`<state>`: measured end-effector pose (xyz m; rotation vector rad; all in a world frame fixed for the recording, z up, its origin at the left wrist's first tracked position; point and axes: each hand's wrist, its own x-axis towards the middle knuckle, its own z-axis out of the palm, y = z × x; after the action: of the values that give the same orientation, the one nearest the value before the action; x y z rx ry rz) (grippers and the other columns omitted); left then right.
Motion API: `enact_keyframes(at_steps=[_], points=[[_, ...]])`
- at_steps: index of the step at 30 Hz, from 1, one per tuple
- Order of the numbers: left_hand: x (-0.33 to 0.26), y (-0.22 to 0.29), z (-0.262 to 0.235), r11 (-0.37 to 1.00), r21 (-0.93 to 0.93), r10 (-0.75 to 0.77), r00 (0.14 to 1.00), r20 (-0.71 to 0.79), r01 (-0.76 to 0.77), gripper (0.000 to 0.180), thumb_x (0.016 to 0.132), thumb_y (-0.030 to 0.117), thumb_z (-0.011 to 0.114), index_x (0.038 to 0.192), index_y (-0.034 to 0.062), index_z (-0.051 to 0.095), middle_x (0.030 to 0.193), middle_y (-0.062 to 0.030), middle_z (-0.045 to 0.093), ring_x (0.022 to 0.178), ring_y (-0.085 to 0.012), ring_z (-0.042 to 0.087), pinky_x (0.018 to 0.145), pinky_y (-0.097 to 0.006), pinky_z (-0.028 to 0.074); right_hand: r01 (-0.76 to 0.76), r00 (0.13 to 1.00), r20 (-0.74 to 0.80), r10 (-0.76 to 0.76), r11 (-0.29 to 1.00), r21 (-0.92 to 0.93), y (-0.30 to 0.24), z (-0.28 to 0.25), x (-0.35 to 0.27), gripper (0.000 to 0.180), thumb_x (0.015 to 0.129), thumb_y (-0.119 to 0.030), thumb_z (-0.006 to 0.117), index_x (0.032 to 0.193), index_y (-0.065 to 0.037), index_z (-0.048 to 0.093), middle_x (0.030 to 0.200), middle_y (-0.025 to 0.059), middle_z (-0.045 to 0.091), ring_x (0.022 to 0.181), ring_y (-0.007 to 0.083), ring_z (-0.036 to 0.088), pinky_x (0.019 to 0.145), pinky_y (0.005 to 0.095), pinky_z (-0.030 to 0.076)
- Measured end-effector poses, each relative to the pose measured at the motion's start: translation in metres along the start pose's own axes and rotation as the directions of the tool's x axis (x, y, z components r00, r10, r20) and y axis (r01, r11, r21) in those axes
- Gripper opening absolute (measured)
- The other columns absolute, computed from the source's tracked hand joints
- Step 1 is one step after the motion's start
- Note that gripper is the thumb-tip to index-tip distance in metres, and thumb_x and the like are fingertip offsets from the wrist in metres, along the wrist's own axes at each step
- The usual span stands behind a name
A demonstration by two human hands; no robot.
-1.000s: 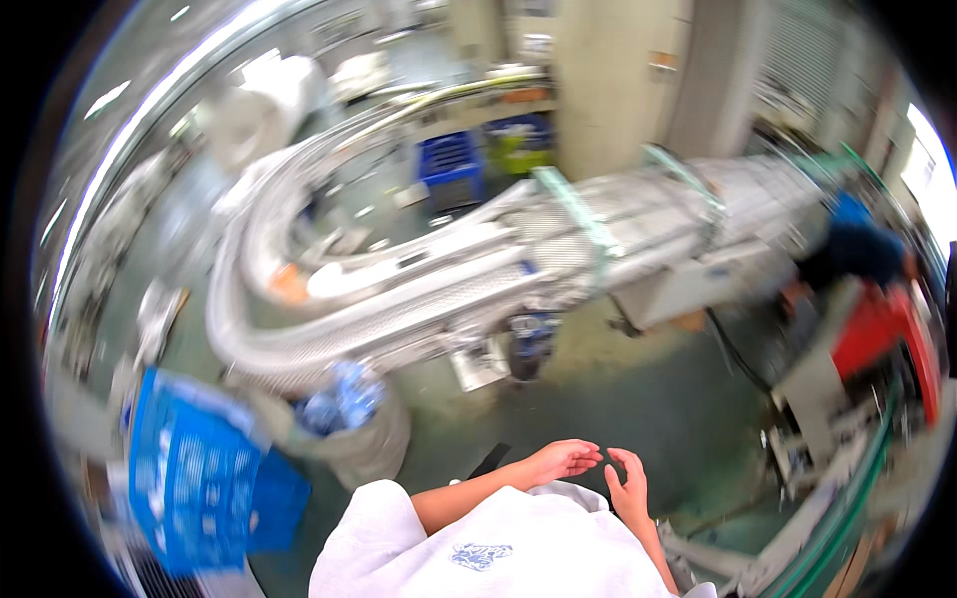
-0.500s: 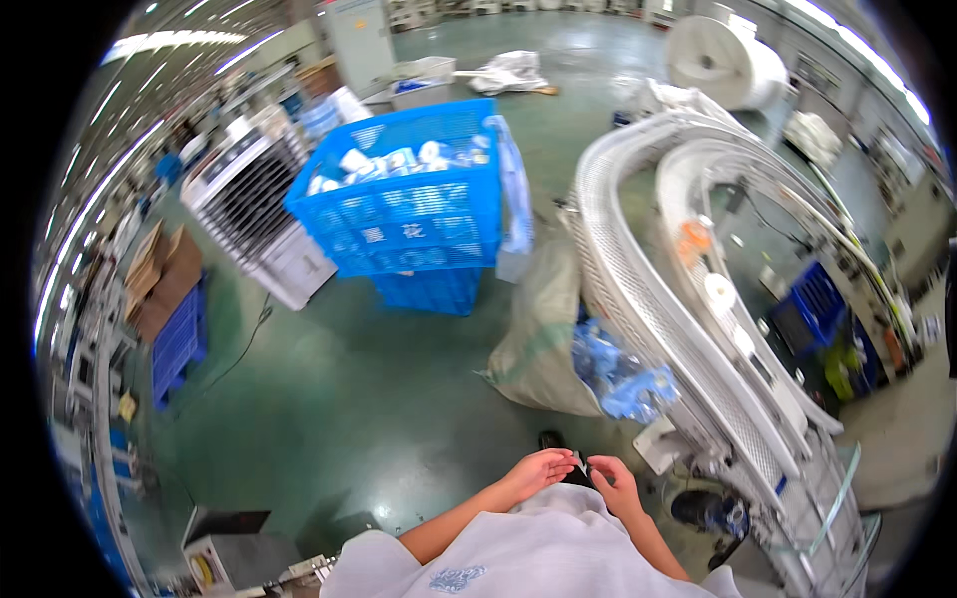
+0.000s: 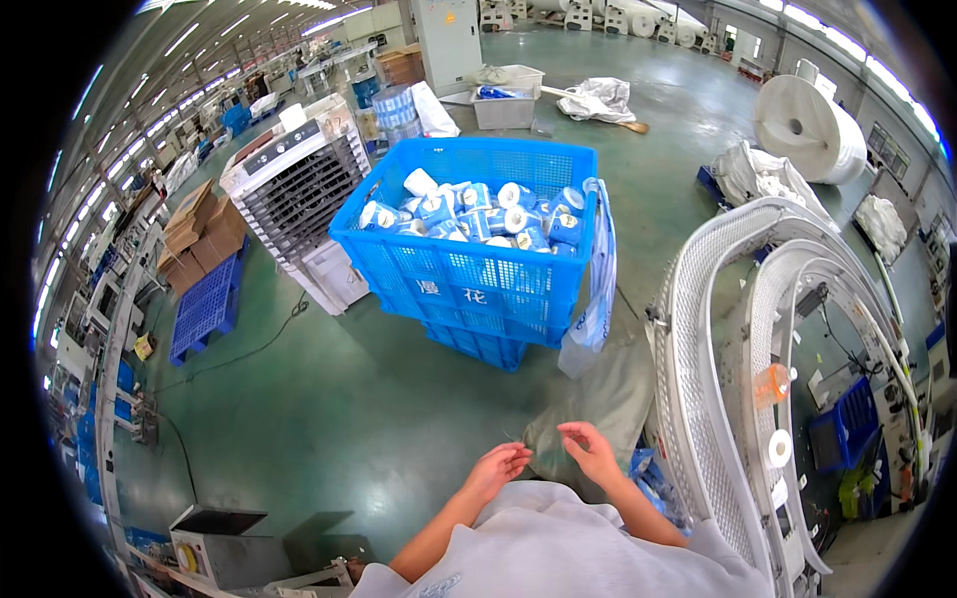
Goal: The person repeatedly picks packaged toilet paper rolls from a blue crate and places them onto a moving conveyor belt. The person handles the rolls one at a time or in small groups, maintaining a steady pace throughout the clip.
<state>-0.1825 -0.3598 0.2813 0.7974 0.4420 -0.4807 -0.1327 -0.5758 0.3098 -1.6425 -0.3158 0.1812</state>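
Note:
My left hand [image 3: 496, 470] and my right hand [image 3: 592, 452] are held in front of my body, a short gap between them. The fingers of both are loosely bent and partly stretched out, and I see nothing held in either. Behind and below my right hand lies a large pale woven sack [image 3: 588, 404], the thing nearest to both hands. Farther ahead, a blue plastic crate [image 3: 464, 284] is heaped with wrapped paper rolls [image 3: 478, 214] in blue and white. It rests on another blue crate [image 3: 478, 344], and a clear bluish plastic bag [image 3: 595, 299] hangs from its right side.
A curved white conveyor [image 3: 688, 399] runs along my right, with an orange bottle [image 3: 771, 386] and a white paper roll [image 3: 779, 448] on its inner track. To the left stand an air cooler [image 3: 309, 199] and a blue pallet [image 3: 207, 307] with cardboard. A cable [image 3: 249, 349] crosses the floor.
My view has shifted, so the crates sit lower and farther right, and the conveyor farther right. My hands have moved apart from being close together.

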Motion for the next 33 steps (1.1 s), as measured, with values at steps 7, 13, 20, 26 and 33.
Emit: enact_keyframes(at_steps=[7,13,20,26,33], points=[[0.065,0.078,-0.074,0.982,-0.191,-0.009,0.993,-0.121,-0.014,0.024,0.088,0.014,0.047,0.11,0.0046,0.052,0.108,-0.0102,0.059,0.097,-0.0172,0.056,0.086,-0.03,0.044,0.218,0.975,0.08,-0.207,0.96,-0.173,-0.027,-0.002,0.198,0.023,0.081,-0.003,0.058,0.103,-0.006,0.059,0.098,0.006,0.058,0.09,0.0154,0.055,0.079,0.0273,0.045],[0.161,0.211,-0.077,1.0,0.001,-0.016,0.997,0.07,0.016,0.025,0.09,0.016,0.046,0.111,0.0032,0.05,0.11,-0.0113,0.057,0.099,-0.0177,0.055,0.087,-0.029,0.043,0.107,0.968,-0.182,-0.17,0.943,-0.315,-0.01,-0.046,0.441,0.018,0.08,-0.004,0.057,0.097,-0.005,0.062,0.091,0.0047,0.062,0.083,0.0125,0.056,0.073,0.0262,0.046],[0.24,0.379,-0.072,0.967,0.253,-0.137,0.917,0.374,0.041,0.025,0.091,0.018,0.046,0.11,0.0014,0.049,0.111,-0.0108,0.055,0.101,-0.0162,0.052,0.091,-0.029,0.041,-0.519,0.848,-0.485,0.211,0.516,-0.682,0.14,-0.133,0.686,0.041,0.075,-0.031,0.058,0.101,0.0,0.059,0.1,0.0175,0.062,0.093,0.0333,0.059,0.082,0.0392,0.047],[0.257,0.472,-0.114,0.963,0.26,-0.152,0.937,0.313,0.07,0.031,0.09,0.02,0.048,0.112,-0.0019,0.047,0.111,-0.0138,0.054,0.102,-0.0191,0.052,0.092,-0.031,0.039,-0.688,0.71,-0.667,0.227,0.017,-0.726,0.199,-0.063,0.764,0.06,0.07,-0.045,0.063,0.114,-0.006,0.053,0.119,0.0201,0.048,0.11,0.0367,0.046,0.082,0.0404,0.047],[0.302,0.534,-0.119,0.94,0.285,-0.291,0.878,0.38,0.188,0.03,0.09,0.019,0.047,0.113,-0.0009,0.046,0.113,-0.0152,0.054,0.1,-0.0204,0.054,0.088,-0.031,0.041,-0.526,0.795,-0.557,0.24,-0.184,-0.83,0.189,-0.08,0.772,0.054,0.066,-0.039,0.067,0.103,0.0,0.057,0.096,0.0146,0.057,0.085,0.024,0.063,0.072,0.0316,0.052]])
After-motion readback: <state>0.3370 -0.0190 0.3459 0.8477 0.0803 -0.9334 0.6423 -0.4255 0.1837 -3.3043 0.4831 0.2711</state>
